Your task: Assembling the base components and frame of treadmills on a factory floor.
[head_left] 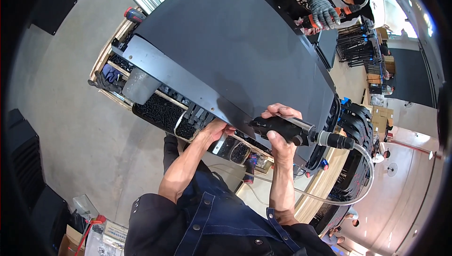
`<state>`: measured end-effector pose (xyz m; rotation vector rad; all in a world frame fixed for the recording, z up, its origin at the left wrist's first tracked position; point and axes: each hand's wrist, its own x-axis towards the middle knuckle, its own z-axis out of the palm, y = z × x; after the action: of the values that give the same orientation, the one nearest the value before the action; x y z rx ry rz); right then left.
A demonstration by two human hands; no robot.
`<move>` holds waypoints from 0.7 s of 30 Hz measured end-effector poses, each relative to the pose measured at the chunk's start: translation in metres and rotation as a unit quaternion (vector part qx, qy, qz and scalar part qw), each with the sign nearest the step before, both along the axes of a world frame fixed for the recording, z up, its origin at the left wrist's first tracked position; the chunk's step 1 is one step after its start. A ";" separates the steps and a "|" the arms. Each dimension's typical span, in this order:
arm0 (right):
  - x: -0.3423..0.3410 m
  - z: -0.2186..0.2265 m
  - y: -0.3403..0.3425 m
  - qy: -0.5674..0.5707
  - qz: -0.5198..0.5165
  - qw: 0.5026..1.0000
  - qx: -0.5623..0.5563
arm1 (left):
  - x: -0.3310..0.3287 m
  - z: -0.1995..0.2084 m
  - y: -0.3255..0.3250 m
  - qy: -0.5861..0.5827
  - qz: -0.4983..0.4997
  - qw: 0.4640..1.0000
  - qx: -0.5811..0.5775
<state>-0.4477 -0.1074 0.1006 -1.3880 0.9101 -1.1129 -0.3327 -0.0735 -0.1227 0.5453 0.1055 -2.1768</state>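
While gripping a black air tool (pixel 277 129) in the right hand (pixel 282 149), fingers and thumb closed around its body, pointed its nose at the near lip (pixel 172 73) of a dark panel (pixel 226 44); could not tell whether touching. Had the left hand (pixel 214 131) beneath that lip, fingers partly hidden; could not tell whether open or closed on anything. Logged the panel spread wide above small black fasteners (pixel 160 112). Logged also: a clear hose (pixel 371 173) looping from the tool's rear, a blue-and-red driver (pixel 250 167) below the lip, a co-worker's gloved hand (pixel 322 10) on an orange tool (pixel 307 22) at the far edge. Judged best worked with nose square to the lip, pressure even, hose slack, left fingers clear of the nose's line. Judged liable to slip if tilted.
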 end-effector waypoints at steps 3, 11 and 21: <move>0.002 -0.002 -0.002 0.009 0.001 1.000 -0.020 | 0.001 0.001 -0.002 -0.011 0.004 1.000 -0.004; 0.005 0.000 0.000 0.020 -0.014 1.000 -0.011 | 0.003 0.006 -0.003 -0.054 -0.004 0.998 -0.026; 0.000 -0.011 -0.005 0.002 0.035 0.998 -0.057 | -0.011 -0.019 0.009 -0.140 0.085 0.986 -0.042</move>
<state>-0.4473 -0.1119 0.0897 -1.5049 0.8044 -1.1230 -0.3435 -0.0646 -0.1417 0.7597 -0.0897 -1.9101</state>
